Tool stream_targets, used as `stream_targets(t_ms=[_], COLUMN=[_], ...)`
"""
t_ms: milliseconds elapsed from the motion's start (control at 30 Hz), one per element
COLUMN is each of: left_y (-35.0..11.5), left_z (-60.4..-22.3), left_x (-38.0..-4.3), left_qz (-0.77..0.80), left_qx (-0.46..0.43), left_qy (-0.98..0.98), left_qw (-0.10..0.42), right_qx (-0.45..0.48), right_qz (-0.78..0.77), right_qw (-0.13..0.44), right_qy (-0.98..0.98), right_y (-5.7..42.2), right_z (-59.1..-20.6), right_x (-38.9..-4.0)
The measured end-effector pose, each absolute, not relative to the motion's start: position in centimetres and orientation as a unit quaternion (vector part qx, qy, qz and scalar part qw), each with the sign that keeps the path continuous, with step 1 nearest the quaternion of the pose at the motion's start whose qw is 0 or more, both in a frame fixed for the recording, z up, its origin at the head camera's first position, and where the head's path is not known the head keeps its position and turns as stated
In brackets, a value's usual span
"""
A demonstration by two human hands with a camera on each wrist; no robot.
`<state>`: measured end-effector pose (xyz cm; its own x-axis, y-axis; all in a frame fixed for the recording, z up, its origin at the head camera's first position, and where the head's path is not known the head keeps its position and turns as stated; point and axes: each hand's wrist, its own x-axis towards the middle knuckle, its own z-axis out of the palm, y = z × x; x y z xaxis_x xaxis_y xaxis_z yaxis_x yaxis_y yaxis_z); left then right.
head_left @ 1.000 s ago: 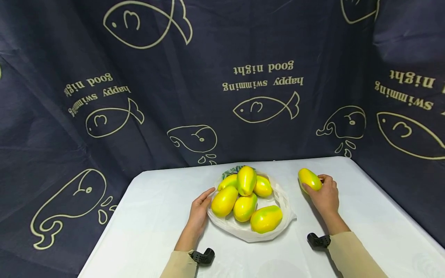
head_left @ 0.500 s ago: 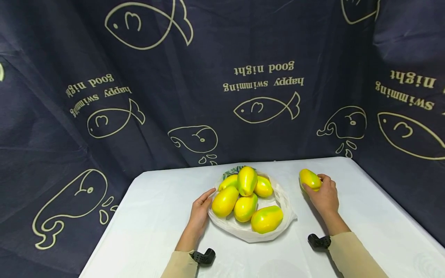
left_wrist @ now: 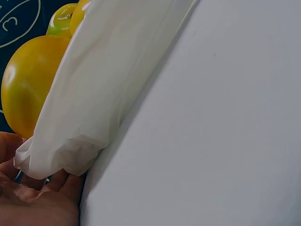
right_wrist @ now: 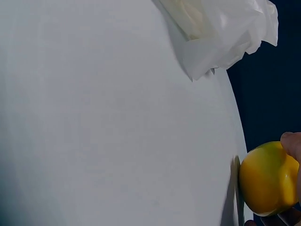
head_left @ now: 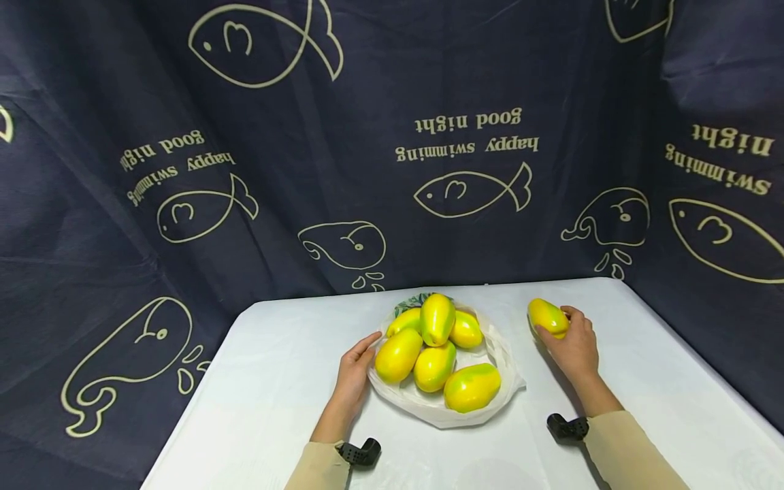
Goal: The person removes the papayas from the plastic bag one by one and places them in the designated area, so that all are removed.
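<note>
A white plastic bag (head_left: 450, 414) lies with its mouth rolled open on the table, holding several glossy yellow-green papayas (head_left: 471, 388). My left hand (head_left: 353, 378) rests against the bag's left rim, fingers fairly straight; in the left wrist view, folded bag plastic (left_wrist: 84, 146) covers part of the fingers. To the right of the bag, my right hand (head_left: 574, 344) grips a single papaya (head_left: 547, 316) between thumb and fingers. In the right wrist view this papaya (right_wrist: 263, 179) is close to the tabletop; whether it touches is unclear.
The white-covered table (head_left: 269, 381) ends at a dark blue curtain (head_left: 343, 156) with fish drawings, which rises behind and at both sides. A green leaf-patterned patch (head_left: 413, 301) shows at the bag's far rim. Black wrist cameras (head_left: 360, 452) sit on both wrists.
Hands, bag and papayas keep their places relative to each other. The whole head view has shifted very slightly, with everything a few pixels further right.
</note>
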<state>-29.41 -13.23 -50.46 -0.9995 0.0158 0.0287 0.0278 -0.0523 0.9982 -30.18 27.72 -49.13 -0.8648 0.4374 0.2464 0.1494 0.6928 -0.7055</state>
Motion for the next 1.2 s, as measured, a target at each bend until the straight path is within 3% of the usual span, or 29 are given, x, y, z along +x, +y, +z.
stream_targets(t_ms=[367, 700, 1000, 1200], left_y=[-13.3, -13.2, -13.2, -13.2], left_z=[-50.4, -50.4, -50.3, -50.4], left_x=[-29.4, -29.2, -29.2, -29.2], left_qz=[-0.724, -0.734, -0.733, -0.728], left_qx=[-0.011, -0.019, -0.015, -0.011], left_qy=[-0.689, -0.679, -0.68, -0.686], left_qw=[0.005, -0.001, 0.001, 0.001], right_qx=[-0.161, -0.151, -0.098, -0.04], right_qz=[0.355, 0.371, 0.403, 0.422], right_qw=[0.211, 0.261, 0.292, 0.272], right_qy=[-0.897, -0.878, -0.862, -0.864], right_y=[27.6, 26.8, 24.8, 22.6], right_z=[-48.9, -46.7, -45.0, -43.8], right_x=[-30.0, -29.5, -29.0, -28.3])
